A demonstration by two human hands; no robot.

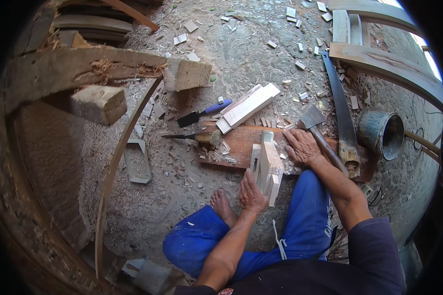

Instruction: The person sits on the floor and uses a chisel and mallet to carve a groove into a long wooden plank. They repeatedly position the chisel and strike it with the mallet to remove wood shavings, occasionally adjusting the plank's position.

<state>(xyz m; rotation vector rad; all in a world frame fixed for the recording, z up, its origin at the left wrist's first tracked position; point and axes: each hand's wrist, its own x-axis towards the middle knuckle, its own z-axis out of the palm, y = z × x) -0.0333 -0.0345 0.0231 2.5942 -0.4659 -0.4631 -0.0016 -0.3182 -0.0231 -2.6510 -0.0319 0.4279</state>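
Observation:
My left hand (252,192) is closed around the lower end of a pale, notched wooden piece (269,164). The piece stands tilted between my knees, its top end against a reddish-brown board (238,147) on the ground. My right hand (302,146) lies on the right part of that board, fingers spread, just right of the pale piece. Close beside it is a hatchet (325,145) with a wooden handle. Toward the board's left end are a dark-bladed tool with a wooden handle (209,138), a purple-handled chisel (217,105) and squared pale timbers (248,108).
A handsaw (340,105) lies right of the hatchet, beside a grey metal bucket (393,135) on its side. Wooden frames (386,66) stand at the far right. A heavy beam (83,69) and a curved strip (114,182) rise on the left. Offcuts litter the floor.

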